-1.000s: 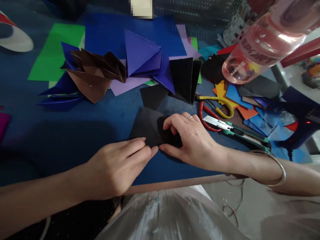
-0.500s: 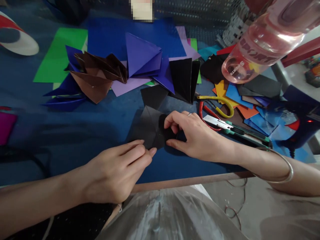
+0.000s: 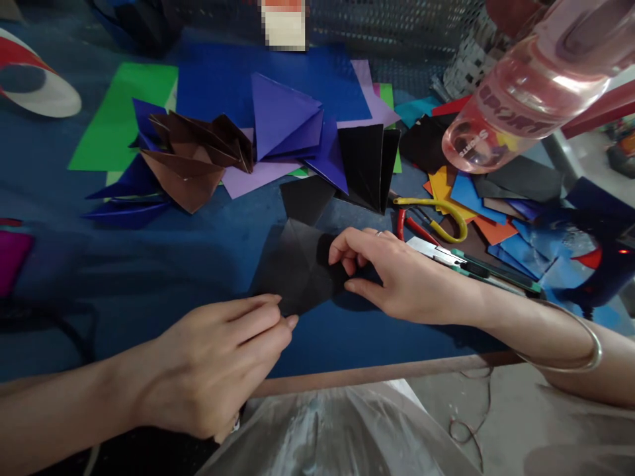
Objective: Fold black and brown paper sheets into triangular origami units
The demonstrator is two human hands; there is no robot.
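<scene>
Paper in matte black, a thin, roughly four-sided sheet [image 3: 302, 268], lies on the dark blue worktop [image 3: 198, 264], near its front edge and between the two hands. It looks very light and fairly crisp: probably stiff enough to take a sharp crease, yet easy to bend, dent or tear at a corner. Dry and smooth, it might slide on the worktop if only one side were steadied, so opposite edges seem the sensible places to take hold, with light fingertips.

The bare left hand [image 3: 213, 360] has its fingertips drawn together on the sheet's near left corner. The bare right hand [image 3: 407, 277] is curled at the right edge, thumb and forefinger slightly apart beside the paper; whether they pinch it, I cannot tell.

The surface is dull charcoal, with faint crease lines running across it and a lighter grey sheen on the far part. Towards the right hand it turns much darker, either in shadow or lifted. Just beyond the far corner is a smaller flat piece of black paper [image 3: 307, 198], and behind that stands an upright folded black paper form [image 3: 361, 165] with pale edges.
</scene>
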